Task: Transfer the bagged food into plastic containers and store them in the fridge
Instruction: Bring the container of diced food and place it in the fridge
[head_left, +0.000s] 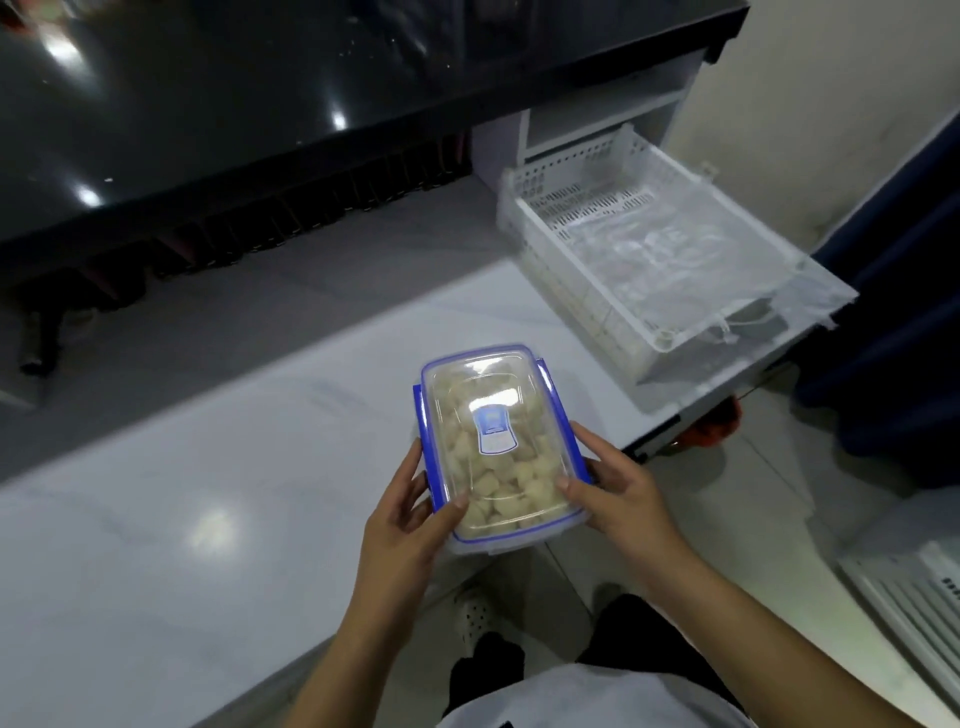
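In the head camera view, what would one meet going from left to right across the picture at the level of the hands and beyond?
White counter → left hand → lidded container of pale food pieces → right hand → white slotted drawer basket, which lies farther back → dark blue fridge door.

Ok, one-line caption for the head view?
Both hands, left and right, hold the lidded food container before an open white drawer.

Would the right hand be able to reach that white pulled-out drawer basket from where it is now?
Probably yes. The white basket stands open ahead on the right, nothing blocking the path. But the right hand shares its grip on the lidded container with the left hand, so the container travels along.
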